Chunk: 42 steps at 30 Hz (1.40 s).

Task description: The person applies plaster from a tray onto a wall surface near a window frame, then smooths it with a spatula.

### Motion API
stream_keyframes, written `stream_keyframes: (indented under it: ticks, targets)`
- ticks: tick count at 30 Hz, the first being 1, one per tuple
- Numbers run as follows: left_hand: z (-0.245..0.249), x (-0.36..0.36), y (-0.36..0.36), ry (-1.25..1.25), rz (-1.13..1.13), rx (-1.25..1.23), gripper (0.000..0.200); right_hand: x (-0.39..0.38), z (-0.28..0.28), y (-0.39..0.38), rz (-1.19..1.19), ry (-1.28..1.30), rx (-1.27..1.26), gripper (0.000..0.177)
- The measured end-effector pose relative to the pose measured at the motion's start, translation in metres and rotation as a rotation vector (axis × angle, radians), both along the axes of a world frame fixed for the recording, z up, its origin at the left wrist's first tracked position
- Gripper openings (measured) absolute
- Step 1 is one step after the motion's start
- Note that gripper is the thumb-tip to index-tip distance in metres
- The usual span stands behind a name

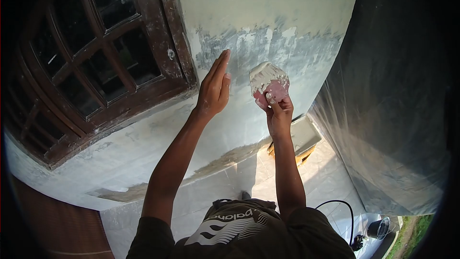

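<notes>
My right hand (pixel 279 115) grips a pink scraper (pixel 277 91) by its lower edge, thumb in front. Pale, wet-looking filler (pixel 266 74) covers the upper part of the scraper. To the left, my left hand (pixel 215 86) is raised close to the wall with its fingers stretched out and nothing in it; whether it touches the wall cannot be told. Behind both hands, the wall (pixel 230 129) shows grey, streaky patches beneath a pale green upper area.
A brown wooden window frame (pixel 175 62) with glass panes is at the left. Below my right hand, a tray (pixel 304 134) stands near the wall's foot. A translucent sheet (pixel 383 129) hangs at the right. A dark bucket (pixel 378 229) and black cable (pixel 351 211) are lower right.
</notes>
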State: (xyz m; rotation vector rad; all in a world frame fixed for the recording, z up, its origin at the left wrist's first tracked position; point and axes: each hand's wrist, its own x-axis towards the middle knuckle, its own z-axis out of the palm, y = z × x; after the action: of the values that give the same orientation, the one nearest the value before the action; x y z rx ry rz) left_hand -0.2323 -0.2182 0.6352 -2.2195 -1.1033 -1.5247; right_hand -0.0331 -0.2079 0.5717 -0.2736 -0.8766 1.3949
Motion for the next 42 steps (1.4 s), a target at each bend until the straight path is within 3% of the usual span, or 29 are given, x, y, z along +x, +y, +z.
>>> stream_keyframes:
  ticks: [7,9,13,16,23,36,42]
  targets:
    - [0.047,-0.065,0.0,0.074,0.128,0.114,0.047,-0.06,0.019,0.017,-0.278,-0.122,0.282,0.023]
    - [0.061,-0.082,0.005,0.1,0.153,0.144,0.046,-0.07,0.027,0.022,-0.658,-0.44,0.644,0.024]
    - [0.093,-0.113,0.015,0.217,0.17,0.255,0.046,-0.101,0.043,0.03,-0.99,-0.549,0.957,0.044]
    - [0.122,-0.132,0.026,0.336,0.187,0.334,0.045,-0.128,0.048,0.039,-1.112,-0.614,0.986,0.054]
    - [0.141,-0.155,0.044,0.563,0.235,0.473,0.047,-0.18,0.047,0.054,-1.353,-0.666,0.948,0.055]
    - [0.135,-0.163,0.062,0.658,0.346,0.506,0.05,-0.21,0.011,0.04,-1.306,-0.948,0.812,0.052]
    - [0.134,-0.163,0.064,0.666,0.39,0.521,0.05,-0.208,0.006,0.006,-1.205,-0.754,0.848,0.052]
